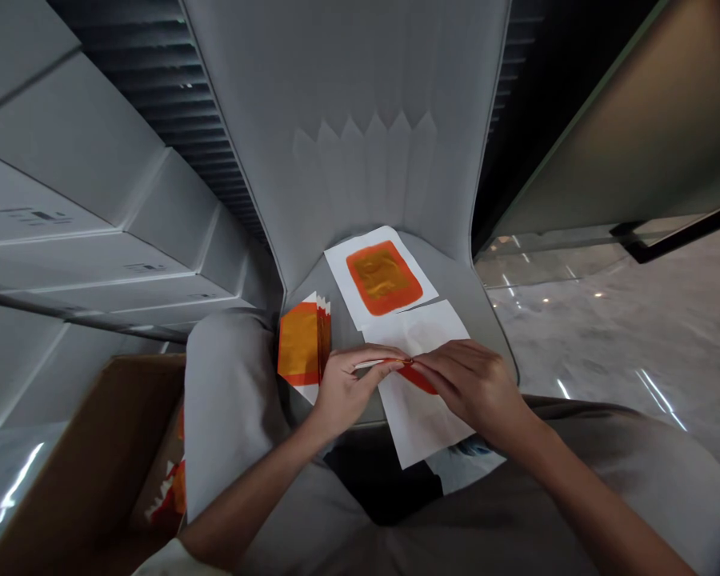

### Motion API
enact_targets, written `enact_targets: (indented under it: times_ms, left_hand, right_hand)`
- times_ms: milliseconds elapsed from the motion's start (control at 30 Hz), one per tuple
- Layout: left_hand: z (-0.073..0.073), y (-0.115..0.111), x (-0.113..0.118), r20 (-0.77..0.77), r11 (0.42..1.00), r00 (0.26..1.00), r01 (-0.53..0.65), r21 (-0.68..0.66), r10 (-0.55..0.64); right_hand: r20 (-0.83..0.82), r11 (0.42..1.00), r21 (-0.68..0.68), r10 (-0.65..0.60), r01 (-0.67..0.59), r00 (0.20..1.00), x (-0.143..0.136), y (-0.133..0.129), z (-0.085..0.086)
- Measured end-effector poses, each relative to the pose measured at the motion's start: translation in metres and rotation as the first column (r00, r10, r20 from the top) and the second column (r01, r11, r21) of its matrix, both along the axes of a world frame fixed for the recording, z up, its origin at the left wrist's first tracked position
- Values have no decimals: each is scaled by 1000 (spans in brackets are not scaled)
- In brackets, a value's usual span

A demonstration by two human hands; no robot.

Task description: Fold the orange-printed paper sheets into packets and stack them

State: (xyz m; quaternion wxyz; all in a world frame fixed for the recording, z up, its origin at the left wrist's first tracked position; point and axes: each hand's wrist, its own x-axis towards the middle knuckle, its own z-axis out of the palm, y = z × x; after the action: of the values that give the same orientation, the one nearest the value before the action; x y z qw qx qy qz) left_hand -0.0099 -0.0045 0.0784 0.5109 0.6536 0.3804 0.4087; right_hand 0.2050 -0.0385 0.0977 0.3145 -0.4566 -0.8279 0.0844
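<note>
My left hand [351,382] pinches the edge of a piece of red-and-white paper [421,379] between thumb and fingers. From the other side, my right hand [473,378] grips the same paper, its fingertips meeting those of the left. Below both hands is a white sheet [423,428]; I cannot tell whether it is part of the held paper. Farther back lies a white sheet with an orange and gold rounded square [385,278]. Left of my hands stands a bunch of folded orange-and-gold papers [300,342] with jagged white tips.
The papers rest on the seat of a grey chair [495,340] with a tall backrest [360,72]. White boxes [78,136] are stacked at left. Below them, an open cardboard box [90,456] holds more orange-and-white papers. A glass panel with a dark handle [684,232] is at right.
</note>
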Motion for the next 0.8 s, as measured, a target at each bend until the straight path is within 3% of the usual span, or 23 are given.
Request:
enact_targets:
  times_ms: [433, 700, 800]
  left_hand:
    - [2, -1, 10, 99, 991, 994, -43, -128, 56]
    - [2, 2, 6, 66, 988, 993, -91, -126, 100]
    - [2, 3, 3, 60, 985, 993, -91, -148, 101]
  right_hand:
    - [208, 988, 135, 47, -76, 977, -2, -5, -3]
    - [17, 997, -34, -69, 69, 997, -6, 3, -10]
    - [-25, 989, -131, -68, 64, 997, -1, 5, -12]
